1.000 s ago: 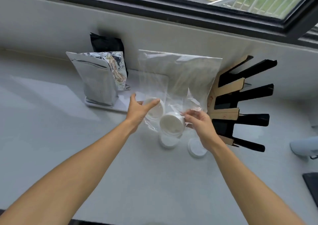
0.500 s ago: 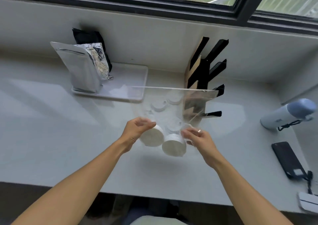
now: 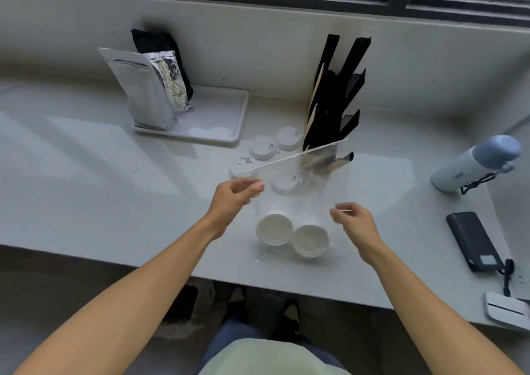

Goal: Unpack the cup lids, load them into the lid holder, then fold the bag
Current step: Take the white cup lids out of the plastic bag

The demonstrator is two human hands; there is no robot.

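A clear plastic bag [image 3: 304,196] is held above the grey counter, its mouth edge running toward the black lid holder [image 3: 332,107]. My left hand [image 3: 233,196] pinches the bag's left side and my right hand [image 3: 354,222] pinches its right side. Two stacks of white cup lids [image 3: 274,228] [image 3: 310,239] sit in the bag's lower end, near the counter's front edge. Several loose white lids [image 3: 262,146] lie on the counter beyond the bag, beside the holder's base.
A white tray [image 3: 229,133] at the back left carries a silver pouch [image 3: 140,93] and a black pouch. At right lie a blue-capped bottle [image 3: 473,165], a black phone [image 3: 473,239] and a white device [image 3: 507,310]. The wall and window sill rise behind.
The bag has tilted down and come toward the front edge, with the lid stacks sliding to its lower end. My hands have spread apart along the bag. The view has tipped downward.
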